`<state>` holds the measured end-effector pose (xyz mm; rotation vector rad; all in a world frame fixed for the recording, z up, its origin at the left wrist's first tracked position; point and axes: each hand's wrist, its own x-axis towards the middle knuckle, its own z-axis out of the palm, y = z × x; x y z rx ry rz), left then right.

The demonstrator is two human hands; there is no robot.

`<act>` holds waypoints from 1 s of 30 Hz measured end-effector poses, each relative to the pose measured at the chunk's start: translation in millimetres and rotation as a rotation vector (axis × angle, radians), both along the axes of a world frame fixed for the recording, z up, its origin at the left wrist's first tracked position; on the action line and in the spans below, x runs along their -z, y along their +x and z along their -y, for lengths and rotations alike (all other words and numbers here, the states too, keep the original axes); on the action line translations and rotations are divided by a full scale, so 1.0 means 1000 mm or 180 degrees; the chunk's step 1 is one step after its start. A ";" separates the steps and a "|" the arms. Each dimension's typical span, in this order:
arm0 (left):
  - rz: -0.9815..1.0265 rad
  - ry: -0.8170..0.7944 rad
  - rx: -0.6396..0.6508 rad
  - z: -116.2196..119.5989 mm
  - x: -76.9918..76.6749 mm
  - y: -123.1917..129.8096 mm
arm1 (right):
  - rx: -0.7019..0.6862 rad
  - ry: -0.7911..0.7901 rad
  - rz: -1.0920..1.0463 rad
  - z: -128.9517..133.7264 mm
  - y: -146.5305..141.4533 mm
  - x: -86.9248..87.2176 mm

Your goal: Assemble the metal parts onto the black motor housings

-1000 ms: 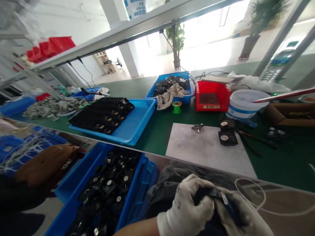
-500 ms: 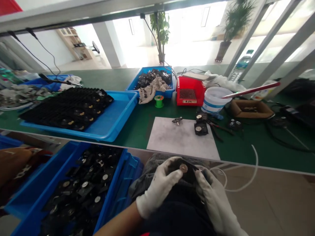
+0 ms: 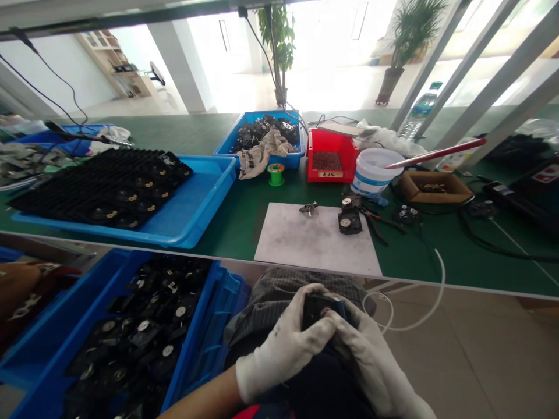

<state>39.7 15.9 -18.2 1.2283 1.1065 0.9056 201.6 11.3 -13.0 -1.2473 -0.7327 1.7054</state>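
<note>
Over my lap, a black plastic part [image 3: 315, 308] is held between both hands. My left hand [image 3: 290, 334], in a white glove, wraps round its left side with the thumb across the near face. Closed on the right side is my right hand [image 3: 367, 349], also gloved, its thumb close to the left thumb. The fingers cover most of the part, so its round metal disc is largely hidden. On the white sheet [image 3: 314, 244] in front lie two similar black parts with metal discs [image 3: 350, 222] and a small dark metal piece [image 3: 310, 208].
A blue tray of stacked black pieces [image 3: 186, 233] stands left on the bench. Below it is a blue crate [image 3: 209, 314] of black parts. Behind the sheet are a solder spool [image 3: 275, 174], red bin [image 3: 312, 157], white bucket [image 3: 371, 183] and cardboard box [image 3: 437, 196]. Pliers [image 3: 375, 227] lie right.
My right hand has moved left and inward, bringing its thumb over the part's front near my left thumb. The disc, plain to see before, is now mostly covered. The view has shifted slightly.
</note>
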 end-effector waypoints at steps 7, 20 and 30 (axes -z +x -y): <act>-0.0277 0.0224 0.0315 0.005 -0.010 -0.002 | -0.0323 -0.0095 0.0085 0.007 0.006 -0.004; 0.0233 -0.0396 0.0133 -0.004 -0.003 -0.005 | -0.0360 0.0358 0.0618 -0.008 0.001 0.009; 0.0645 -0.1167 0.0124 0.003 -0.008 -0.020 | -0.0015 0.1699 0.2793 0.003 0.020 0.005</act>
